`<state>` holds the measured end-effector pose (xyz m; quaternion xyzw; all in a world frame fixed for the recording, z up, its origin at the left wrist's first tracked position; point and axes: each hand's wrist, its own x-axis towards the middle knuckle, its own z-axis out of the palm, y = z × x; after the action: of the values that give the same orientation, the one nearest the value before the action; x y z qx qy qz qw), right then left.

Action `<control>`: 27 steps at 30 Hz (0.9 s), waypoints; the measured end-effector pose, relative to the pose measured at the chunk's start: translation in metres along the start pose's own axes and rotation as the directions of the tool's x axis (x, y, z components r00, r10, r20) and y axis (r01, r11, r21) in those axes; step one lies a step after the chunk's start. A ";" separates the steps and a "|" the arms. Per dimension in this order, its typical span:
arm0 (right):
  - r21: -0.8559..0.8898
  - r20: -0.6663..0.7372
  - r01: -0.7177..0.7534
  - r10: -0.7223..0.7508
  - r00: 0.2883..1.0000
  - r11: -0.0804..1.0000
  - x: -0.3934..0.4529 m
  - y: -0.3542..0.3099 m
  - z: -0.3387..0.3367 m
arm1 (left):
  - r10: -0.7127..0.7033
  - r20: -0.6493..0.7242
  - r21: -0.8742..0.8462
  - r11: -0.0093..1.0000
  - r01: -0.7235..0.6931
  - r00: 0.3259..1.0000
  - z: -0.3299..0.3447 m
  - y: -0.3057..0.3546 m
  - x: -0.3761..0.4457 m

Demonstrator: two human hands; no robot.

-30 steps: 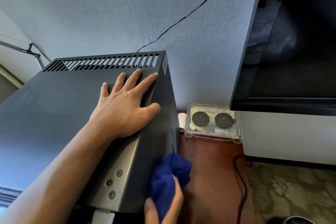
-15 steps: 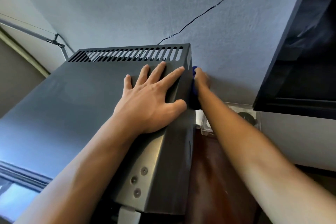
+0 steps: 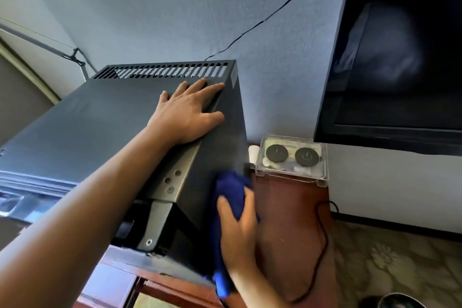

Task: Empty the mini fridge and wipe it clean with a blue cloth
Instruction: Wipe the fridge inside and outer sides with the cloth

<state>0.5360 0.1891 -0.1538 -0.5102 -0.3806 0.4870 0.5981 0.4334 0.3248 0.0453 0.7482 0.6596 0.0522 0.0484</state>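
Observation:
The black mini fridge (image 3: 87,127) stands on a wooden cabinet, seen from above, with a slotted vent along its back edge. My left hand (image 3: 187,112) rests flat on the fridge top near its right rear corner, fingers spread. My right hand (image 3: 237,230) grips the bunched blue cloth (image 3: 231,195) and holds it against the lower part of the fridge's right side wall. The fridge's inside is hidden from here.
A clear plastic box (image 3: 292,157) with two dark round discs sits on the brown wooden top (image 3: 287,220) right of the fridge. A black television (image 3: 400,57) hangs at the right. A black cable (image 3: 322,232) runs across the wood. Patterned carpet lies at bottom right.
My right hand with the blue cloth has come down and forward along the fridge's right side, from near the top rear corner to the lower front. My left hand has stayed put.

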 end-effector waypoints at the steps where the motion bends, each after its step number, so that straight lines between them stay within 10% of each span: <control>1: 0.020 0.077 -0.045 0.044 0.996 0.999 -0.012 0.003 -0.013 | -0.004 -0.016 0.002 1.000 0.004 1.000 -0.001 0.001 -0.004; 7: 0.163 0.202 -0.393 0.359 0.911 0.905 -0.028 0.018 -0.070 | 0.020 0.013 0.009 1.000 -0.020 1.000 -0.007 0.015 -0.029; 13: 0.275 0.494 -0.384 0.213 0.843 0.881 0.000 -0.007 -0.081 | 0.213 0.192 0.075 0.970 -0.231 0.958 -0.007 0.002 -0.072; 19: 0.007 0.232 0.000 -0.002 0.973 1.000 0.021 -0.003 -0.001 | 0.189 0.196 0.060 0.977 -0.204 0.962 -0.008 0.011 -0.072; 27: -0.137 -0.130 -0.429 0.413 0.901 0.893 0.068 0.097 -0.001 | 0.165 0.159 0.041 0.984 -0.173 0.973 -0.007 0.015 -0.072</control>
<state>0.5340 0.2550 -0.2520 -0.6506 -0.2694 0.5469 0.4527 0.4378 0.2514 0.0529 0.8045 0.5889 -0.0201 0.0741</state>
